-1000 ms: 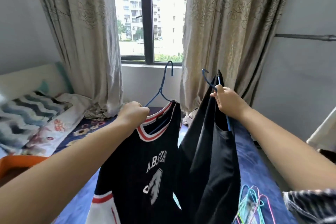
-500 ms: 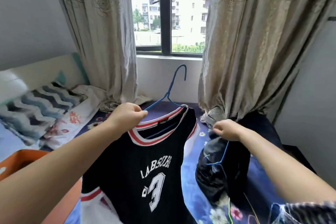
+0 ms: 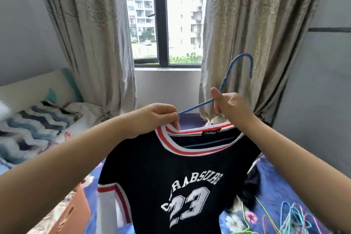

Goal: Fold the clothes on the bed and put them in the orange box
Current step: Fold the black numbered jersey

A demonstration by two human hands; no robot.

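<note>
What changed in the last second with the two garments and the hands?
The right hand lowered the black garment onto the bed, let it go, and moved across to grip the blue hanger of the jersey. The left hand pinches the jersey's collar as before.

The black jersey with the white 23 (image 3: 182, 186) runs off the bottom edge, so no hem. The blue wire hanger (image 3: 224, 83) mostly vanishes inside its collar. The orange cardboard box (image 3: 74, 213) gets cropped and half covered, and that dark garment heap (image 3: 250, 190) behind is too blurry to make out.
</note>
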